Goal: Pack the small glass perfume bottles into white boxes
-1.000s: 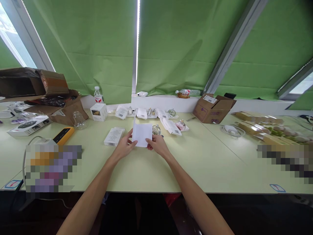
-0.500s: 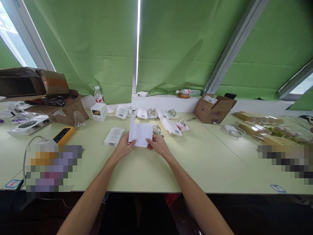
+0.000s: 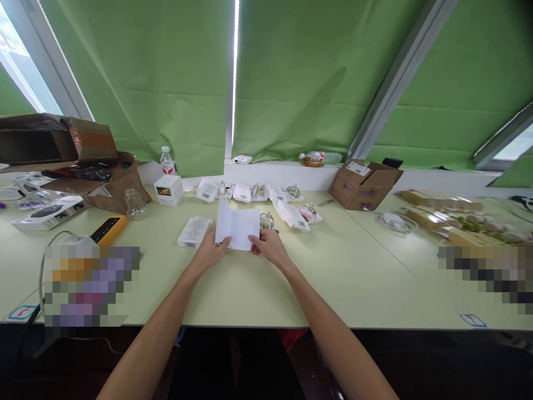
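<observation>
Between both hands is a folded white sheet of paper or thin card (image 3: 239, 228), creased near its left side and held above the table. My left hand (image 3: 212, 248) pinches its lower left part with the thumb on top. At the lower right edge, my right hand (image 3: 268, 245) grips it, thumb also on top. Some fingers are hidden behind the sheet. A round glass bottle with a metallic top (image 3: 267, 220) stands just behind the sheet's right edge, partly covered. To the left of my left hand lies a white box with printed text and a barcode (image 3: 194, 232).
Several small white boxes (image 3: 292, 215) and ornate bottles (image 3: 308, 213) line the table's back. Cardboard boxes stand at left (image 3: 112, 186) and right (image 3: 364, 184). A power strip (image 3: 109, 230), clear jar (image 3: 135, 204) and coiled white cable (image 3: 395, 223) lie farther out.
The left part of the sheet has swung slightly left and opened wider, with my left hand shifting along. My right hand stays nearly where it was.
</observation>
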`<act>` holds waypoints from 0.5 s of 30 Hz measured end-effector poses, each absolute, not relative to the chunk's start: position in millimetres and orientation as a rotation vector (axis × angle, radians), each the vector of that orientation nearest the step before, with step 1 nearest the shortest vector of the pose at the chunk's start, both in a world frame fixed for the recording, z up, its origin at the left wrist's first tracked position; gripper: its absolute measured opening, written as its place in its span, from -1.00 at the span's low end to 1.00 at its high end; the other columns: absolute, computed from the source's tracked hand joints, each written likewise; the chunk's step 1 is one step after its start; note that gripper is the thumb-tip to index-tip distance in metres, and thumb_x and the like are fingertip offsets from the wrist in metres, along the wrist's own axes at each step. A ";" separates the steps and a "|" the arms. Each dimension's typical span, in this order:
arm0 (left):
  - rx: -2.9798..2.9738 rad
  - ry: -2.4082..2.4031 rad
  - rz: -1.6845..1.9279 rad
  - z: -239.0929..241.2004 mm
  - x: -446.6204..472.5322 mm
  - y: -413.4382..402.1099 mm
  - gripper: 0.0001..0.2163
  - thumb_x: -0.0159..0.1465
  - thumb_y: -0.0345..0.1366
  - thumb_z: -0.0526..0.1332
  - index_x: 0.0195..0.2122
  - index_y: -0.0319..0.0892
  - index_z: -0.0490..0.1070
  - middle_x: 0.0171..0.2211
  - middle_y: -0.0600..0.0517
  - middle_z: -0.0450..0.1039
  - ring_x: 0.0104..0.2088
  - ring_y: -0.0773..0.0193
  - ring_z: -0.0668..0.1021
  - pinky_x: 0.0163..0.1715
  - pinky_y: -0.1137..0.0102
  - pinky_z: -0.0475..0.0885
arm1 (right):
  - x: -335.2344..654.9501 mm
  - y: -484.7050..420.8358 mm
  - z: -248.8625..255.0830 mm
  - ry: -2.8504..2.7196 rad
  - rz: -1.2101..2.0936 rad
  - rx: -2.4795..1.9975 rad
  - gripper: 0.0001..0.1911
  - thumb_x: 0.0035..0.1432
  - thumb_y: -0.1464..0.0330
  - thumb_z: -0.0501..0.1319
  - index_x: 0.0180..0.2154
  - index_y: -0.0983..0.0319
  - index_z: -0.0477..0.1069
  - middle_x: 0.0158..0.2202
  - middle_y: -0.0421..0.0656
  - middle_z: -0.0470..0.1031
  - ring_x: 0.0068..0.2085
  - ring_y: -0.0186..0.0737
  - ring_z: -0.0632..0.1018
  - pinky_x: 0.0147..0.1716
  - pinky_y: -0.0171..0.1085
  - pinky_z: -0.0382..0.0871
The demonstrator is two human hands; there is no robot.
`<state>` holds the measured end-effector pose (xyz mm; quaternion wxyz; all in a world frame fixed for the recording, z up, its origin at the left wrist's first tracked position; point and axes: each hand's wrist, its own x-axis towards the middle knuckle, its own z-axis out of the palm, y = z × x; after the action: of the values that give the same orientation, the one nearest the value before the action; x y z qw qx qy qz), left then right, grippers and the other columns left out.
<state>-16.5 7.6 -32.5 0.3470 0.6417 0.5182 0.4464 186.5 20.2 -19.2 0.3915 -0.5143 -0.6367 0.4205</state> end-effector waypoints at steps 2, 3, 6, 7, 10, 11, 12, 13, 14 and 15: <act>1.676 1.348 1.161 -32.8 -16.4 8.1 -0.69 0.22 -0.13 0.18 -0.10 -0.21 0.38 -0.23 -0.07 0.52 -0.36 0.20 0.56 -0.36 0.32 0.51 | 186.5 20.0 -19.1 -1.617 1.069 -1.310 -0.83 0.13 0.35 0.21 -0.49 0.26 0.38 -0.60 -0.15 0.52 -0.57 -0.29 0.53 -0.57 -0.38 0.46; 1.687 1.352 1.159 -33.3 -16.5 8.5 -0.70 0.22 -0.13 0.17 -0.11 -0.21 0.39 -0.24 -0.06 0.53 -0.36 0.19 0.56 -0.36 0.31 0.51 | 186.4 20.0 -19.1 -1.617 1.069 -1.311 -0.82 0.13 0.35 0.21 -0.49 0.26 0.38 -0.60 -0.15 0.52 -0.57 -0.29 0.53 -0.57 -0.38 0.46; 1.721 1.361 1.146 -35.0 -17.1 10.1 -0.71 0.22 -0.12 0.16 -0.14 -0.21 0.40 -0.28 -0.05 0.53 -0.35 0.18 0.56 -0.37 0.31 0.49 | 186.3 20.3 -19.3 -1.619 1.068 -1.316 -0.82 0.13 0.36 0.21 -0.50 0.27 0.37 -0.60 -0.14 0.52 -0.58 -0.29 0.53 -0.56 -0.38 0.46; 1.728 1.364 1.145 -35.5 -17.3 10.5 -0.70 0.22 -0.12 0.16 -0.14 -0.21 0.40 -0.29 -0.04 0.53 -0.35 0.17 0.56 -0.37 0.32 0.49 | 186.3 20.4 -19.4 -1.619 1.067 -1.317 -0.82 0.13 0.36 0.21 -0.50 0.27 0.37 -0.60 -0.14 0.52 -0.58 -0.29 0.53 -0.56 -0.38 0.46; 1.733 1.381 1.148 -35.8 -17.6 10.6 -0.69 0.21 -0.12 0.17 -0.12 -0.21 0.39 -0.27 -0.05 0.53 -0.35 0.17 0.56 -0.39 0.33 0.49 | 186.2 20.7 -19.7 -1.619 1.067 -1.317 -0.83 0.13 0.36 0.22 -0.49 0.27 0.37 -0.60 -0.14 0.52 -0.57 -0.29 0.53 -0.56 -0.38 0.46; 1.734 1.386 1.144 -35.5 -17.6 10.3 -0.69 0.21 -0.12 0.17 -0.12 -0.21 0.39 -0.27 -0.05 0.53 -0.35 0.17 0.56 -0.39 0.33 0.48 | 186.2 20.7 -19.7 -1.619 1.068 -1.317 -0.83 0.13 0.36 0.22 -0.49 0.27 0.38 -0.60 -0.14 0.52 -0.57 -0.29 0.53 -0.57 -0.38 0.46; 1.735 1.391 1.137 -35.0 -17.6 9.9 -0.70 0.21 -0.12 0.16 -0.13 -0.21 0.40 -0.28 -0.06 0.53 -0.35 0.17 0.56 -0.39 0.33 0.48 | 186.2 20.7 -19.6 -1.620 1.068 -1.317 -0.83 0.13 0.37 0.21 -0.49 0.27 0.38 -0.60 -0.14 0.52 -0.57 -0.29 0.53 -0.57 -0.38 0.46; 1.737 1.394 1.127 -34.4 -17.6 9.4 -0.71 0.21 -0.12 0.16 -0.15 -0.21 0.41 -0.29 -0.06 0.53 -0.34 0.16 0.56 -0.39 0.33 0.48 | 186.2 20.6 -19.5 -1.620 1.067 -1.317 -0.83 0.13 0.37 0.21 -0.49 0.27 0.38 -0.60 -0.14 0.52 -0.57 -0.29 0.53 -0.56 -0.38 0.46; 1.739 1.395 1.121 -33.8 -17.6 9.0 -0.71 0.21 -0.12 0.16 -0.16 -0.21 0.42 -0.29 -0.06 0.53 -0.33 0.15 0.56 -0.38 0.33 0.48 | 186.2 20.5 -19.4 -1.620 1.066 -1.317 -0.83 0.13 0.37 0.21 -0.48 0.27 0.38 -0.60 -0.14 0.52 -0.57 -0.29 0.53 -0.57 -0.38 0.46; 1.741 1.393 1.117 -33.2 -17.6 8.6 -0.72 0.21 -0.12 0.16 -0.16 -0.20 0.42 -0.29 -0.05 0.53 -0.32 0.15 0.56 -0.37 0.33 0.48 | 186.2 20.4 -19.3 -1.621 1.065 -1.318 -0.83 0.13 0.37 0.21 -0.49 0.27 0.38 -0.60 -0.14 0.52 -0.57 -0.29 0.53 -0.57 -0.38 0.46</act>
<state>-17.6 8.6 -33.2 0.3180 0.6619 0.5296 0.4247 186.2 20.4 -19.3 0.3879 -0.5181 -0.6372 0.4185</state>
